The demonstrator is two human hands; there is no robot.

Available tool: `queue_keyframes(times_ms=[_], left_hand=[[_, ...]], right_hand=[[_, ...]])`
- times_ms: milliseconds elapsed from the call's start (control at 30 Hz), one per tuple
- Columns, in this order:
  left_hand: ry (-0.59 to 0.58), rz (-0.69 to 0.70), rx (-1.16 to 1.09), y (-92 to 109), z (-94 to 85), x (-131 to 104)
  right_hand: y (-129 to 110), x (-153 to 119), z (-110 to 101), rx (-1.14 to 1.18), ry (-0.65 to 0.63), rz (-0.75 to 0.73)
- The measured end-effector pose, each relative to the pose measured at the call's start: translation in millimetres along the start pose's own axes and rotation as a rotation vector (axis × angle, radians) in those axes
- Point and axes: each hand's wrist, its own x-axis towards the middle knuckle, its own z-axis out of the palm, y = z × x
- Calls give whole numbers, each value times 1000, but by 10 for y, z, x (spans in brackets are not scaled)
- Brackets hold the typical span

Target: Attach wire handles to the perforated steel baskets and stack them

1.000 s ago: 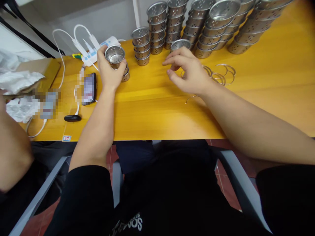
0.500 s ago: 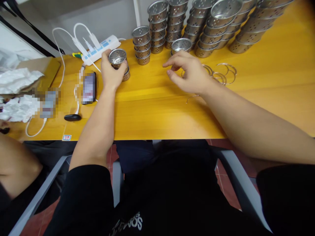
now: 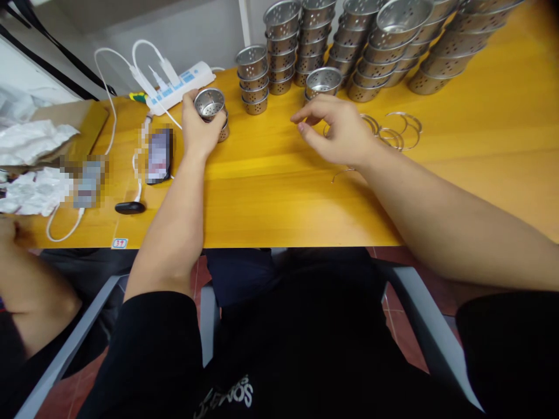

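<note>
My left hand point(image 3: 198, 125) is wrapped round a perforated metal cup point(image 3: 210, 103), the upper one of a short stack at the left of the table. Part of the lower cup point(image 3: 224, 132) shows beneath my thumb. My right hand point(image 3: 334, 129) hovers over the middle of the table with curved fingers apart and nothing visible in them. Just behind it stands another metal cup point(image 3: 324, 81), its lower part hidden by the hand. Several thin wire rings point(image 3: 399, 131) lie to the right of my right hand, partly covered by it and the forearm.
Tall stacks of perforated cups point(image 3: 367, 70) line the back, with a shorter stack point(image 3: 254, 81) left of them. A white power strip point(image 3: 183, 87) with cables and a phone point(image 3: 159, 156) lie left. Another person's arm point(image 3: 39, 291) is at the left edge.
Both of my hands keep nearly the same place and pose; the view has shifted very slightly. The other person's arm at the left has moved further into view.
</note>
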Motion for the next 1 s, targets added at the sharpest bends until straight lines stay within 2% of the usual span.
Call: queue_keyframes(times_ms=[100,233,367,433,500,567,633,667,733,833,900,1000], left_hand=[[-78,6,18,101,-42,-47],[10,-53,-78,276,-69,-115],[-58,23,-25,360,-114,-118],[1,77,-13,447,-143,-97],[86,155,-50,622,-156,-86],[112,293,-101,880,-132,-109],[123,436,-160,1167,-60,-183],[85,486,-185,1300,-10,-238],[-131,499,-216,1515,97,-371],[-415,408,-197,1678,207,-552],[-493,329,-174,1695,231,-615],[-503,292,-176,1643,235,-620]], right_hand=[[-7,-11,2,-11,5,10],[-30,-12,-7,-10,5,17],[35,8,-37,-15,-4,34],[126,23,-64,-53,29,27],[253,37,-98,-103,107,3],[401,47,-135,-143,182,-8],[542,50,-170,-170,200,21],[599,50,-187,-179,189,39],[660,50,-219,-217,142,91],[589,59,-272,-343,29,231],[470,75,-307,-425,-43,336],[303,110,-343,-471,-107,414]])
